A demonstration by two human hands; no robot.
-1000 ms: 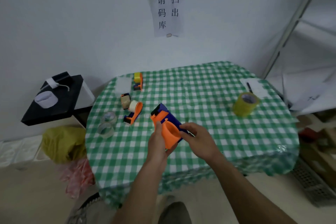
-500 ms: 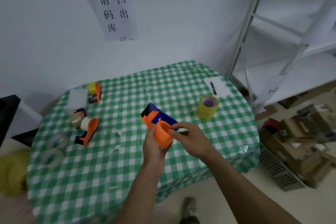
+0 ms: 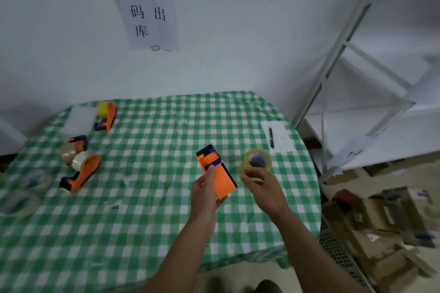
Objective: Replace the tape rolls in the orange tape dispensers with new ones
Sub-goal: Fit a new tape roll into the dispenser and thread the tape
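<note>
My left hand [image 3: 205, 194] grips an orange and blue tape dispenser [image 3: 217, 175] from below and holds it above the green checked table [image 3: 152, 197]; no roll shows in it. Just right of it a yellow tape roll [image 3: 257, 160] stands on the table. My right hand [image 3: 263, 187] is at the roll's near side, fingers over the near rim and thumb below it, pinching the wall. Three more orange dispensers lie at the left: one with a yellow roll [image 3: 106, 116], one with a brownish roll [image 3: 73, 147], one with a white roll [image 3: 82, 171].
Two clear tape rolls [image 3: 22, 195] lie at the table's left edge. A paper sheet with a black pen [image 3: 271, 137] lies at the back right. A white metal shelf rack [image 3: 357, 78] stands to the right, cardboard boxes [image 3: 385, 226] on the floor beside it.
My right hand left the dispenser and moved right to the yellow roll. The left hand turned the dispenser so its flat orange side faces up. The camera view shifted.
</note>
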